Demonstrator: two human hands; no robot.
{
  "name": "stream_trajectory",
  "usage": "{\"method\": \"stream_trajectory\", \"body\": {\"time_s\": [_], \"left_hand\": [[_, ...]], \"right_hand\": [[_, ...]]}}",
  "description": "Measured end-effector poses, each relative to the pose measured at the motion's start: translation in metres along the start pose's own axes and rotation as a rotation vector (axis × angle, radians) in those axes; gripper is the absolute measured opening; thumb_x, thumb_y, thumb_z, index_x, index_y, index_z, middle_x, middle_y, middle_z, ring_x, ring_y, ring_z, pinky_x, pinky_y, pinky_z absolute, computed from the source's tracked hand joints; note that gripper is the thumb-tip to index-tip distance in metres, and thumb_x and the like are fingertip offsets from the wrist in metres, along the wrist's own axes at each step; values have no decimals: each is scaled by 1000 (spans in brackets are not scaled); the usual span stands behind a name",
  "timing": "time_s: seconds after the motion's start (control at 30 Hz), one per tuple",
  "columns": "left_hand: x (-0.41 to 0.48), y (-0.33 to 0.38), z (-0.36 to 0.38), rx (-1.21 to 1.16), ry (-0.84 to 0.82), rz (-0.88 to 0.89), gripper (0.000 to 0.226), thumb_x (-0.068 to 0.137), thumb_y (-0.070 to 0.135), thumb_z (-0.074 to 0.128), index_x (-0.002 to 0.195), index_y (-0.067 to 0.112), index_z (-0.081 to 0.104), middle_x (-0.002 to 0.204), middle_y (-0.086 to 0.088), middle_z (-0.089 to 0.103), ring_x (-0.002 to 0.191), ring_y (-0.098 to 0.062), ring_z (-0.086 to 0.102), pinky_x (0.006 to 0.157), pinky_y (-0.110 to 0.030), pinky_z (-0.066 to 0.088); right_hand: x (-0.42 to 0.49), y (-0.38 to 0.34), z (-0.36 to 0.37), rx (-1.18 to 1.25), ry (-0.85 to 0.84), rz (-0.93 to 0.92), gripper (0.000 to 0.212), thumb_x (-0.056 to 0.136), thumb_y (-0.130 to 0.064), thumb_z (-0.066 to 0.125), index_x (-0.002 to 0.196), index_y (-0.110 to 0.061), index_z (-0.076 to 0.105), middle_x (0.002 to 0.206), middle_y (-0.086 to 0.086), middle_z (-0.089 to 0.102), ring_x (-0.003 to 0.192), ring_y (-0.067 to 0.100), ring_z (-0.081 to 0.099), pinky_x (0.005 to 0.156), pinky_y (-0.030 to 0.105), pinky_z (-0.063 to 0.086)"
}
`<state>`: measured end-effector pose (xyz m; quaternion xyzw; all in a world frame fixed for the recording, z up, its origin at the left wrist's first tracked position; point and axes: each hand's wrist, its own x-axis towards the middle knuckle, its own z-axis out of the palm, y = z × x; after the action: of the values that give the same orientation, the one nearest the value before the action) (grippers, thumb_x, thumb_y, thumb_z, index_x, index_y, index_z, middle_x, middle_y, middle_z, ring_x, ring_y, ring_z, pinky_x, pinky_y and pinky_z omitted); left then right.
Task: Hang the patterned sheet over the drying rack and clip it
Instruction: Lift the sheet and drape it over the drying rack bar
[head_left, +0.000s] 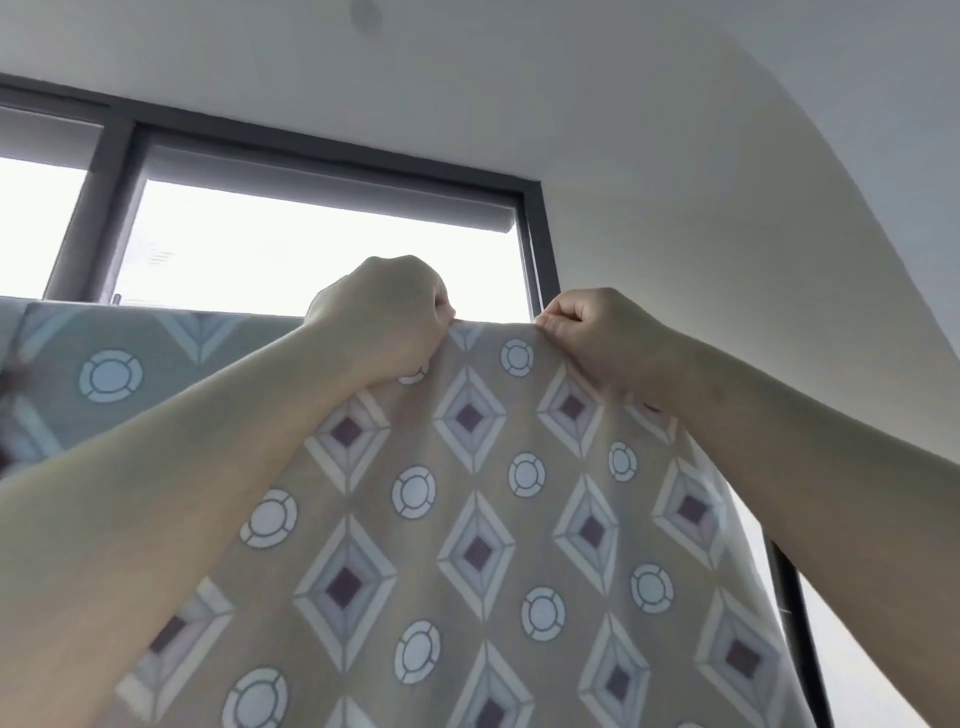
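Note:
The patterned sheet (467, 519), tan with white diamonds, dark squares and pale rings, hangs in front of me and fills the lower view. Its top edge runs level from the far left to the middle. My left hand (384, 317) grips that top edge with curled fingers. About a hand's width to the right, my right hand (587, 332) pinches the same edge between thumb and fingers. Both arms reach upward. The drying rack is hidden behind the fabric, and no clip is visible.
A dark-framed window (535, 234) with bright daylight stands behind the sheet, with a roller blind (322, 182) partly lowered at its top. A white wall (727, 208) and ceiling lie to the right and above.

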<state>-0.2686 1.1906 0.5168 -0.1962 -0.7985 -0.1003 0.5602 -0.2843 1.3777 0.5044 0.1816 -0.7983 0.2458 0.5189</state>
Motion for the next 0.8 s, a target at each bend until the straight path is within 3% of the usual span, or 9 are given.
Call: {"method": "stream_trajectory", "body": {"time_s": [0.23,0.33,0.4,0.5,0.57,0.67,0.73,0.8], "left_hand": [[15,21,15,66,73,-27,26,94,19,43,93,10,67,91,-7,67,89,-30,60,81,-42,52],[32,42,23,70,122,-26,23,93,15,44,93,10,67,93,-7,67,88,-29,60,73,-38,50],[47,66,28,82,171,-26,23,93,14,43,93,10,66,92,-7,65,86,-29,58,64,-36,43],[66,109,43,4,240,8,26,96,18,40,95,10,64,93,-7,62,88,-31,56,66,-36,39],[70,126,59,-10,117,49,24,94,18,43,98,10,65,101,-7,64,93,-30,57,73,-39,46],[62,133,82,7,-140,88,24,95,23,44,93,9,62,102,-5,61,95,-26,56,85,-37,47],[52,128,89,-14,-176,89,31,97,32,40,94,10,63,95,-3,60,91,-22,55,81,-33,45],[44,120,93,-18,-138,76,36,97,35,40,92,10,65,91,-4,65,86,-21,58,79,-33,48]], "right_hand": [[8,14,-8,-115,135,-63,20,98,-24,41,85,-23,55,74,-12,52,86,15,48,98,40,37],[14,26,-23,-195,238,-39,23,99,-23,36,92,-23,58,81,-7,54,83,16,45,90,34,28],[19,36,-40,-245,322,-26,26,99,-22,33,89,-21,57,68,-6,52,79,19,46,82,33,24],[26,61,-70,-336,450,13,25,97,-20,31,83,-18,52,66,-3,44,82,24,39,78,34,24],[25,84,-75,-364,377,87,25,95,-21,36,76,-17,52,67,-1,46,82,26,43,81,34,29],[15,127,-67,-167,84,161,23,95,-23,47,76,-18,58,80,-1,61,84,24,57,82,30,44],[5,141,-63,89,-145,163,23,97,-23,45,81,-17,59,84,-2,59,83,15,55,70,24,43],[-1,146,-62,267,-354,190,30,99,-34,40,88,-13,59,86,-1,58,83,13,55,71,23,42]]}}
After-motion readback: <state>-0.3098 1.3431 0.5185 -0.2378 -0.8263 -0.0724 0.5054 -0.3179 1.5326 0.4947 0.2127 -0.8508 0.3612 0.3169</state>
